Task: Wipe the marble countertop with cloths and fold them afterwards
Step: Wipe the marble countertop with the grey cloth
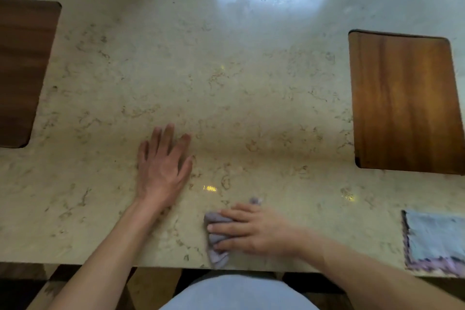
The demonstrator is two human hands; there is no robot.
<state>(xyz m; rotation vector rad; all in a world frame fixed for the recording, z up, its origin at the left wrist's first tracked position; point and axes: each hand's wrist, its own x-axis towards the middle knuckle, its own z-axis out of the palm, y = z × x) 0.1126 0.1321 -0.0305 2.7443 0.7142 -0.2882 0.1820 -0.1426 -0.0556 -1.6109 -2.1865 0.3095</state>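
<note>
Head camera looks straight down on a pale, veined marble worktop [226, 83], and both bare hands are on it. The right hand [251, 230] lies palm down near the front edge, a little right of the middle, its fingers stretched out flat and pointing left, pressing on a bunched grey cloth [216, 238]. The cloth is crumpled under the fingers; one end sticks out toward the front edge, a small tip peeks out behind the knuckles, and the rest is hidden by the hand. The left hand [163, 166] is flat on bare marble, fingers spread and pointing to the far edge, empty, resting just left of the cloth and a bit farther back. It does not touch the cloth.

Over at the front right corner lies a second cloth [437, 239], light blue with a pinkish border, spread flat, well apart from either hand and cut off by the picture's edge. Behind it, along the right edge, sits a warm brown wooden board [405, 103] with rounded corners. A darker wooden board [24, 70] sits at the left edge, partly out of view. A bright patch of reflected light shines on the marble near the far edge. Below the front edge, pale blue clothing [236, 292] of the person shows.
</note>
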